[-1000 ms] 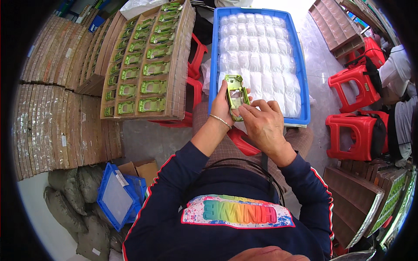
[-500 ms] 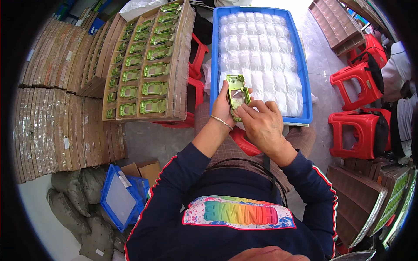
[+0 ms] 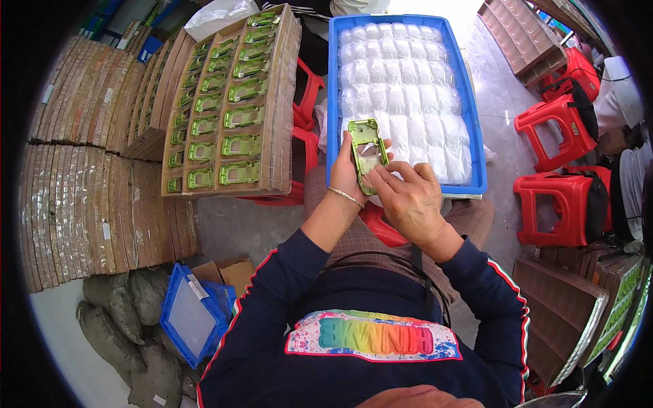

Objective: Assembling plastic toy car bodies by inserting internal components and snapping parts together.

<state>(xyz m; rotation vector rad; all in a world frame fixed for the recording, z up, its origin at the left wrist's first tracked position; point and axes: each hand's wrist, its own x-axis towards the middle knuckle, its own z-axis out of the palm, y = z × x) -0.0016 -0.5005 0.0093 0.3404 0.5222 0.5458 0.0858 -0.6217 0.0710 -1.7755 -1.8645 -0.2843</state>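
Observation:
A bright green, phone-shaped frame [image 3: 364, 130] with an opening in its middle is held upright over my lap. My left hand [image 3: 345, 171] closes round its left side and back, thumb along the edge. The bent fingertips of my right hand [image 3: 412, 202] press together at the frame's lower right part; whether they pinch something small is hidden. Just beyond is a blue tray [image 3: 481, 156] filled with rows of white wrapped pieces [image 3: 415, 102]. To the left, a compartmented brown box [image 3: 275, 136] carries several similar green frames [image 3: 241, 145] in columns.
Stacked brown trays [image 3: 102, 214] line the left side, with grey-green sacks [image 3: 109, 333] and a blue crate [image 3: 189, 316] below. Red stools [image 3: 552, 207] stand at the right. More divided trays lean at the lower right [image 3: 554, 319] and upper right [image 3: 522, 37].
The green frame has tilted and shifted slightly left and down in my left hand. My right fingertips stay at its lower part. The whole view has shifted a little.

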